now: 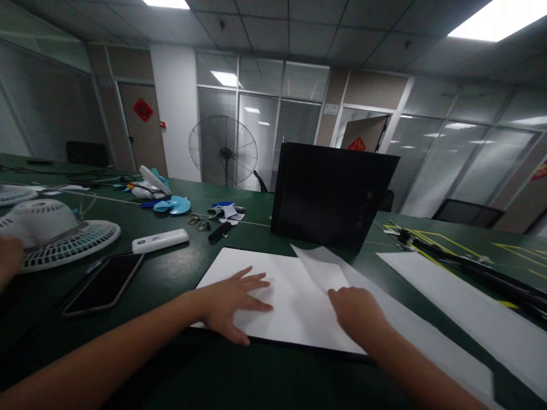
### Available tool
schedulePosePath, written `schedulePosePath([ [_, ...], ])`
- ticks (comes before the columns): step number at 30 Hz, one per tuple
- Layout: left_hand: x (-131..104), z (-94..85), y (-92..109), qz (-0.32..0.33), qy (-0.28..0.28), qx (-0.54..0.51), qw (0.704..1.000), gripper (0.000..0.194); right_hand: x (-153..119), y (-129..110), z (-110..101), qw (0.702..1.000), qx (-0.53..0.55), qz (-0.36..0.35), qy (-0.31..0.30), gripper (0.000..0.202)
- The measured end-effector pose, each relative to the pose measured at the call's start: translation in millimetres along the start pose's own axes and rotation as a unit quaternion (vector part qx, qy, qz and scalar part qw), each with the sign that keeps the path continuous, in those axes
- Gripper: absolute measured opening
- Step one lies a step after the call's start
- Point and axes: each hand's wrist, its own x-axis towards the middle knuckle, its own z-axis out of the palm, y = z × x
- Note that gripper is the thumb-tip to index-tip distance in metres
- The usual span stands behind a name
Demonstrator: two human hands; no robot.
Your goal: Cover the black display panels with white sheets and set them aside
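My left hand point(231, 304) lies with fingers spread on a white sheet point(299, 319) that rests on a dark-edged flat base on the table. My right hand point(356, 313) is closed at the edge of a lifted, creased sheet of paper point(318, 270), pinching it over the right part of the white surface. More white paper point(419, 333) extends from under my right forearm toward the lower right. Directly behind the sheets stands a black box-like panel point(329, 196), slightly tilted.
To the left are a phone point(106, 283), a white handheld device point(160, 241) and a white fan point(64, 233), with another person's hand point(8, 262) beside it. Glasses point(199, 222) and blue fan blades point(173, 205) lie farther back. Another white strip point(461, 307) and black poles point(470, 262) lie right.
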Motion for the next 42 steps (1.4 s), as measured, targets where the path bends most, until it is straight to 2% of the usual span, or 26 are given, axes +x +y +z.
schedulePosePath([
  [2,1,-2.2,2,0.0,0.043,0.032,0.999,0.092,3,-35,2,0.999,0.006,-0.05,-0.007,0.039],
  [4,2,-0.7,4,0.01,0.094,0.071,0.993,0.094,6,-56,0,0.995,0.019,-0.094,-0.005,0.05],
  [8,1,17.6,5,0.053,0.174,0.159,0.97,0.076,3,-63,-6,0.985,0.056,-0.163,0.006,0.049],
  [11,3,34.7,9,0.092,0.218,0.219,0.947,0.06,-2,-60,-5,0.979,0.097,-0.181,0.014,0.053],
  [13,8,40.2,14,0.125,0.224,0.237,0.937,0.051,-4,-60,-1,0.972,0.141,-0.187,0.016,0.063],
  [15,15,40.1,19,0.13,0.208,0.23,0.942,0.045,-4,-61,3,0.964,0.181,-0.194,0.011,0.068],
  [17,22,37.5,19,0.092,0.187,0.207,0.956,0.044,-4,-60,6,0.958,0.205,-0.2,0.002,0.066],
  [20,26,35.3,7,0.021,0.148,0.161,0.976,0.044,2,-50,11,0.953,0.231,-0.195,0.011,0.062],
  [23,24,35.6,-6,-0.013,0.112,0.113,0.987,0.048,17,-14,19,0.97,0.2,-0.12,0.074,0.058],
  [25,20,34.5,-11,-0.019,0.104,0.094,0.99,0.051,30,27,26,0.98,0.165,-0.04,0.108,0.057],
  [27,18,31.3,-12,-0.018,0.099,0.081,0.992,0.05,36,80,33,0.982,0.133,0.056,0.125,0.058],
  [30,14,23.7,-11,-0.008,0.088,0.068,0.994,0.052,22,162,44,0.961,0.077,0.225,0.142,0.064],
  [33,9,18.5,-14,0.034,0.084,0.049,0.995,0.059,-12,221,61,0.916,0.032,0.383,0.113,0.071],
  [35,7,18.7,-16,0.065,0.092,0.031,0.993,0.06,-31,245,73,0.882,0.025,0.465,0.068,0.069],
  [37,6,21.3,-19,0.076,0.112,0.016,0.991,0.054,-38,259,84,0.865,0.032,0.501,0.024,0.062],
  [40,6,25.7,-21,0.069,0.142,-0.001,0.987,0.043,-29,266,96,0.864,0.047,0.501,-0.023,0.053],
  [42,6,27.4,-22,0.057,0.142,-0.007,0.988,0.037,-16,264,100,0.868,0.054,0.491,-0.046,0.053],
])
